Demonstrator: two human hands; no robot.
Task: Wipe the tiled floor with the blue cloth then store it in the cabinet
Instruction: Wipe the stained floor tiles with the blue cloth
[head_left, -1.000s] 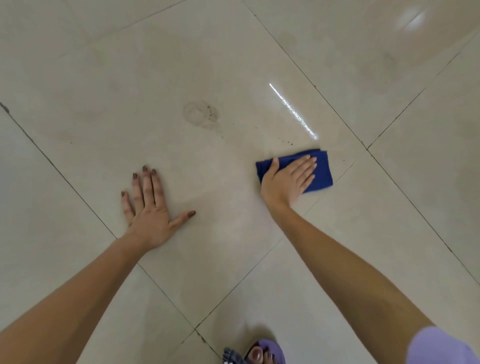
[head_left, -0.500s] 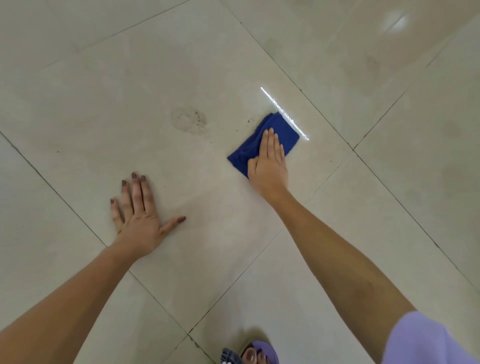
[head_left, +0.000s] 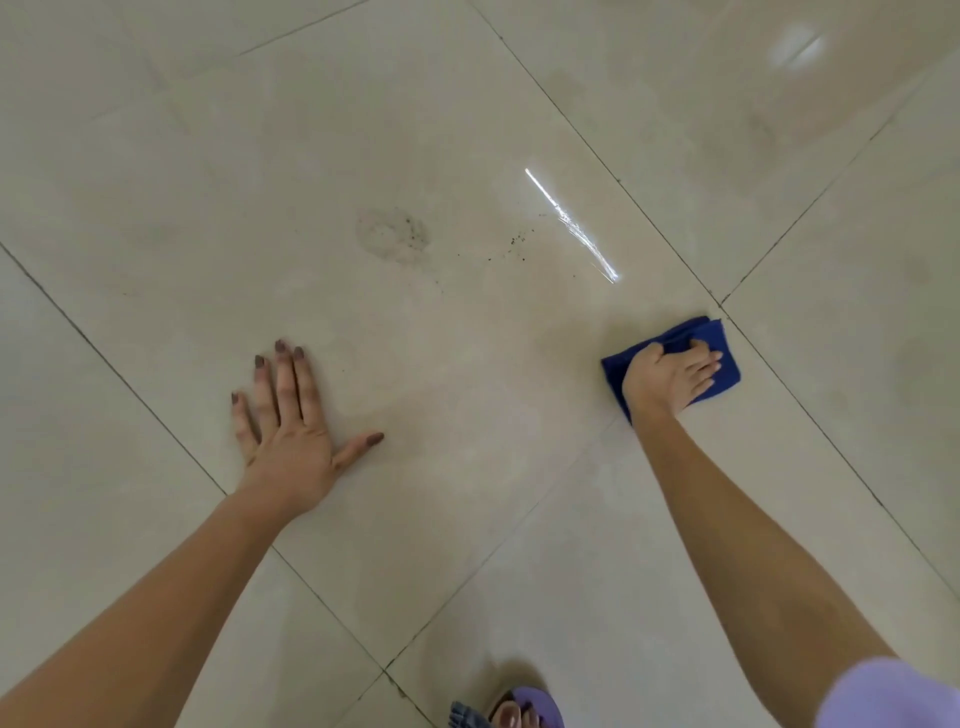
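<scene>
A folded blue cloth (head_left: 719, 345) lies on the glossy beige tiled floor (head_left: 467, 93), close to a corner where grout lines meet at the right. My right hand (head_left: 667, 376) presses down on it, fingers curled over its top and covering its middle. My left hand (head_left: 291, 426) rests flat on the same tile at the left, fingers spread, holding nothing. A faint round smudge (head_left: 392, 236) and dark specks (head_left: 511, 247) mark the tile beyond both hands. No cabinet is in view.
Dark grout lines cross the floor diagonally. A bright streak of reflected light (head_left: 571, 226) lies beyond the cloth. My foot in a purple sandal (head_left: 524, 709) shows at the bottom edge, and a lilac sleeve (head_left: 893, 696) at the bottom right.
My right hand has dragged the cloth from near the light streak back toward me and to the right, up to the grout corner. My left hand has stayed planted on the tile.
</scene>
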